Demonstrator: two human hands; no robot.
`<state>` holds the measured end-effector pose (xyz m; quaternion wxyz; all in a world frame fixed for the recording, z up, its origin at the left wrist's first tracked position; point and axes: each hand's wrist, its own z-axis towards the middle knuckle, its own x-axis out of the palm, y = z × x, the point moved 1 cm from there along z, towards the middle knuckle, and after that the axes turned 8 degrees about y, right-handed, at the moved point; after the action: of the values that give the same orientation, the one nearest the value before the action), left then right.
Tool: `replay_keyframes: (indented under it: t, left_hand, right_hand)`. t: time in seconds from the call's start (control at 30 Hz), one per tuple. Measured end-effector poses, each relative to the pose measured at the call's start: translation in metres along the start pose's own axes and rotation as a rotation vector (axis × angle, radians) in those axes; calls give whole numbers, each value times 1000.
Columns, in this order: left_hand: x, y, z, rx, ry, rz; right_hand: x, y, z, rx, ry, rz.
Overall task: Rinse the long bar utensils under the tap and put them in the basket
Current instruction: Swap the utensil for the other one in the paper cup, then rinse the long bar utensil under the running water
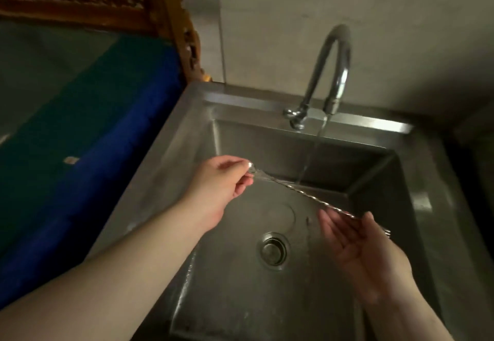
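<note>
My left hand (222, 180) pinched one end of a long twisted steel bar spoon (302, 192). My right hand (358, 244), at four o'clock, lay open under it, beneath the curved chrome tap's (331, 68) stream.

Kitchen: steel sink (374, 126) with running tap (331, 68).

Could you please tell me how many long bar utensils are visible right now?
1: a twisted bar spoon over the sink, left hand pinching one end, right hand supporting the other. No basket shows.

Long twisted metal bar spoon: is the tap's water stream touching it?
Touching. In the head view, the water stream falls from the curved chrome tap and meets the twisted shaft of the bar spoon, held between left hand and right hand.
</note>
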<state>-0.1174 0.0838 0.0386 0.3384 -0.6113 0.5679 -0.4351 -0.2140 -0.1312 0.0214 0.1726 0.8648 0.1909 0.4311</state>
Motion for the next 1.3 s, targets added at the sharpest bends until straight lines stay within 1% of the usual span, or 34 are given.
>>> replay_keyframes:
  t: [0.07,0.13,0.2,0.23,0.27,0.3,0.37,0.43,0.47,0.5,0.53,0.6,0.67,0.8,0.9,1.03,1.23,1.3]
  left_hand:
    - [25,3,15,7,39,67]
    - [48,5,30,25,71,133]
    - [67,5,43,47,99,227]
    - [75,5,49,59,114,272]
    - [82,4,54,71,129,309]
    - [88,3,59,84,142,336]
    - [98,2,66,99,162,375]
    - [104,2,71,100,175,393]
    - [106,2,73,97,180,400]
    - [108,1,75,94,185,411]
    - [108,1,76,92,189,421]
    - [108,-1,78,88,202,428]
    - [107,-2,79,89,223,426]
    - [99,-6,82,33,263,391]
    - [93,-9,84,-25,313,401]
    - [90,-8,84,67,300,580]
    - [94,-5,86,129,276,595]
    - [92,-10,91,164,243,595]
  right_hand:
    - [-22,10,6,17,-47,30]
    - [-39,15,9,62,-113,-10]
    - [-50,18,10,100,-164,-182]
    - [-51,19,10,81,-173,-308]
    - [-50,21,9,17,-168,-466]
    - [-47,25,9,-90,-152,-665]
    - [-31,35,14,-349,-92,-1086]
    - [-15,41,31,-575,-32,-1344]
    - [-8,42,44,-638,-35,-1436]
    - [-2,43,58,-643,-36,-1494]
    - [5,42,71,-588,-16,-1512]
    - [20,37,91,-438,76,-1460]
    - [28,30,103,-358,154,-1394]
    - [34,20,116,-348,199,-1246]
    - [34,13,118,-335,196,-1213]
    - [28,5,118,-277,204,-1148]
    - [34,7,124,-295,201,-1109]
    - [29,6,124,-285,199,-1123]
